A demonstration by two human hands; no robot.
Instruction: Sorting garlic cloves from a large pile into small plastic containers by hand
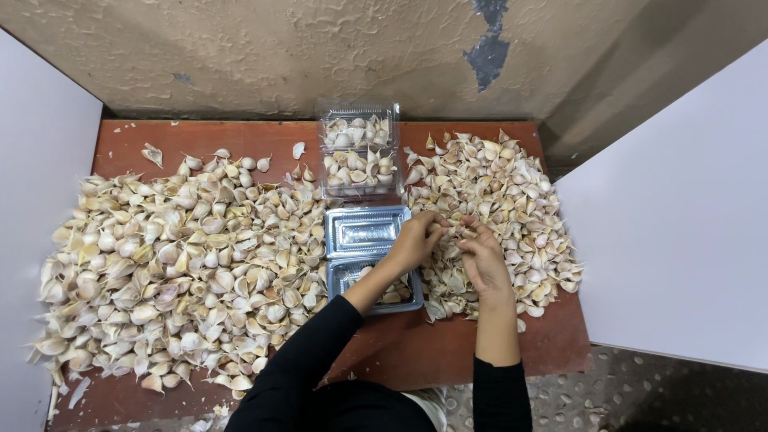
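From the head camera we look straight down on a reddish-brown wooden table [416,352] set against a rough plastered wall [320,48], with white panels on either side.

Our left hand [414,240] reaches across the open clear plastic clamshell box [364,232] in front of us, its fingers curled together at the inner edge of the smaller garlic pile [500,208] on the right side of the table. We cannot tell for sure whether a clove is pinched in them; the fingertips bunch tightly against the cloves.

Our right hand [482,256] lies on the same pile, just beside the left, fingertips nearly touching it. Its fingers are bent and drawn together over the cloves, and again what they grip is too small to make out.

The open box has its lid half lying farther from us and its tray half nearer, partly under our left forearm; a few cloves show in the tray.

Beyond it, toward the wall, a second clamshell box [358,152] stands filled with garlic cloves.

On the left, a much larger heap of garlic cloves [176,264] covers most of the tabletop, well apart from both hands. Both arms wear black sleeves [312,352].
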